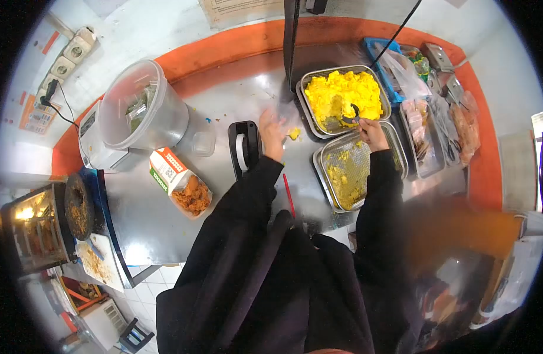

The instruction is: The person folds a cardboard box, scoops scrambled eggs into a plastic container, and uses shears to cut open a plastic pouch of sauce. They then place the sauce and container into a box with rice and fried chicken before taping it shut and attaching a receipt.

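My right hand (373,134) is closed on the handle of a dark spoon (352,114), whose head rests in the yellow food. That food (336,94) fills much of a metal tray (384,88). Nearer to me, a second metal tray (370,171) holds a thin scatter of yellow bits. My left hand (272,134) is over the metal table, just right of a black tape dispenser (245,148); its fingers are smeared by motion, and a blurred clear plastic bag (290,118) seems to lie beside them. A small yellow lump (294,134) sits by that bag.
To the left are a large clear bucket (144,112), a small clear container (203,143) and a box of fried food (178,182). A red stick (288,194) lies near my body. Meat trays (422,135) and a blue basket (389,88) stand on the right.
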`<state>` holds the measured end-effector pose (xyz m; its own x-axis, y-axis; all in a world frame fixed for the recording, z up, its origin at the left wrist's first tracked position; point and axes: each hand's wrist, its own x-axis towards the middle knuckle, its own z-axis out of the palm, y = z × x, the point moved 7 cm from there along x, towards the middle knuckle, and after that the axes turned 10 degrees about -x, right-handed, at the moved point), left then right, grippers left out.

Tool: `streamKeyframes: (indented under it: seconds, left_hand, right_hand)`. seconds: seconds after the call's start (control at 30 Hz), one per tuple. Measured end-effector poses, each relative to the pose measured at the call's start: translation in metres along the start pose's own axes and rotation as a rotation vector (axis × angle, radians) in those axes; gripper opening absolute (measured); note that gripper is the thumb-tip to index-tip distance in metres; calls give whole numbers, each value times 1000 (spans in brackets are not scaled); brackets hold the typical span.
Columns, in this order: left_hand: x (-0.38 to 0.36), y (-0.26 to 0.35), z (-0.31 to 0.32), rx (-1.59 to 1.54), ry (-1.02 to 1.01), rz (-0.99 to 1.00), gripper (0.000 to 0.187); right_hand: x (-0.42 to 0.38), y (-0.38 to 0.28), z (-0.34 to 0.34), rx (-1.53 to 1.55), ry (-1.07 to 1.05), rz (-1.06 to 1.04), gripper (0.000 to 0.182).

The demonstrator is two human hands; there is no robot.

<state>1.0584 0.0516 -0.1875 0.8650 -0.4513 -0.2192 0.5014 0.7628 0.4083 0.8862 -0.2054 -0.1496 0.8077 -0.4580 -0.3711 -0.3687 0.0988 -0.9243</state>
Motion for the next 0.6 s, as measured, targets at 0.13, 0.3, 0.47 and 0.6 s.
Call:
streamKeyframes:
  seconds: [0.13, 0.3, 0.47, 0.6]
  left_hand:
    - [-21, -9, -16, 407, 192, -80, 37]
    - [-30, -19, 25, 393, 117, -177, 43]
    - [-35, -13, 32, 364, -51, -122, 51]
    - [-41, 4, 3, 408, 131, 43, 48]
  right_hand:
    - [-35, -49, 37, -46, -21, -11, 20]
    - [-64, -97, 118, -1044, 220, -793, 15]
    - [-77, -105, 162, -1236, 202, -630, 14]
    - [-59, -98, 142, -1108, 273, -536, 13]
